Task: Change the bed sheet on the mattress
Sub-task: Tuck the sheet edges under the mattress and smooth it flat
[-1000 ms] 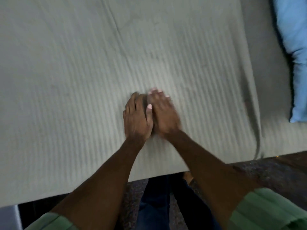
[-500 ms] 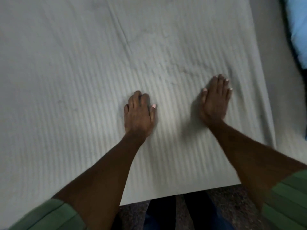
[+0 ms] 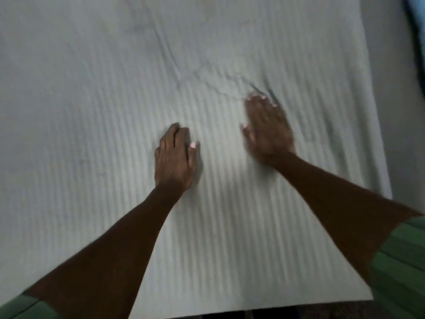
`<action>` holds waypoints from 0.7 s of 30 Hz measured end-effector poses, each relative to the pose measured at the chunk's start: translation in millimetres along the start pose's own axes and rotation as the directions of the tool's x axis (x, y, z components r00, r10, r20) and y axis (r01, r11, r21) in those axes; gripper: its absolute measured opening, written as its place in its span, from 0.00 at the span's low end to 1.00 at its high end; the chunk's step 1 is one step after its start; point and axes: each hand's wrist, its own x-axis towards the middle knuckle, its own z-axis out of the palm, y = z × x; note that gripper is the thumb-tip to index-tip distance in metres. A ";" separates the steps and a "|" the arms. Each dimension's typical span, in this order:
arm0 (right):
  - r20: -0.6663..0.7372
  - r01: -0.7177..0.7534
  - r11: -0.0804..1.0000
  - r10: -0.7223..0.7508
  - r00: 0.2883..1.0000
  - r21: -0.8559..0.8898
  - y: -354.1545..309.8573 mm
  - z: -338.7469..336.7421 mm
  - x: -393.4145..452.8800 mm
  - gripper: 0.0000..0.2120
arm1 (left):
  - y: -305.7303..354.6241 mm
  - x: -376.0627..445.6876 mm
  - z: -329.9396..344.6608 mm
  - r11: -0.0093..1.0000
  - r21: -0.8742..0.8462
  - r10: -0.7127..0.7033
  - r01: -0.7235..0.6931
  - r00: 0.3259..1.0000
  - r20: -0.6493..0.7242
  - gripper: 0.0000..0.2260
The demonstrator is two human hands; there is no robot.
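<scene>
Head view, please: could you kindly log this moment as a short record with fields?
surface: white ribbed cotton bed sheet spread flat
left hand: palm down, resting on the sheet
right hand: flat, fingers straight, blurred
creases: a cluster just beyond the right hand
far right: blue pillow, partly in frame
sleeves: green

I see the bed sheet (image 3: 115, 111) as matt white cloth, woven in fine raised ribs, lightly creased; my sleeve (image 3: 400, 261) is matt green fabric.
</scene>
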 end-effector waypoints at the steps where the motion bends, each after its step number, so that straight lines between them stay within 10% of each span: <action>1: -0.024 -0.095 0.995 0.095 0.995 -0.010 25.9 -5.1 2.7 0.31 | 1.4 1.2 -1.0 1.000 -0.005 0.002 -0.002 1.000 -0.008 0.23; 6: -0.037 -0.514 0.851 0.520 0.853 0.111 38.4 -20.2 25.2 0.31 | 15.6 21.8 -1.6 0.998 -0.063 0.005 -0.009 0.998 -0.068 0.26; 10: -0.087 -0.050 0.976 0.070 0.994 0.211 -59.6 -3.8 46.4 0.30 | 29.3 53.4 -2.8 0.996 -0.068 0.042 -0.050 0.993 -0.108 0.26; 14: 0.124 0.358 0.927 -0.371 0.920 0.116 -106.5 1.7 68.6 0.38 | 35.1 82.7 -5.4 0.998 -0.037 0.040 -0.044 0.994 -0.103 0.26; 21: -0.012 -0.020 0.999 0.019 1.000 -0.030 58.6 -16.9 120.0 0.30 | 22.5 109.5 -12.0 0.986 0.105 0.130 -0.130 0.991 0.005 0.25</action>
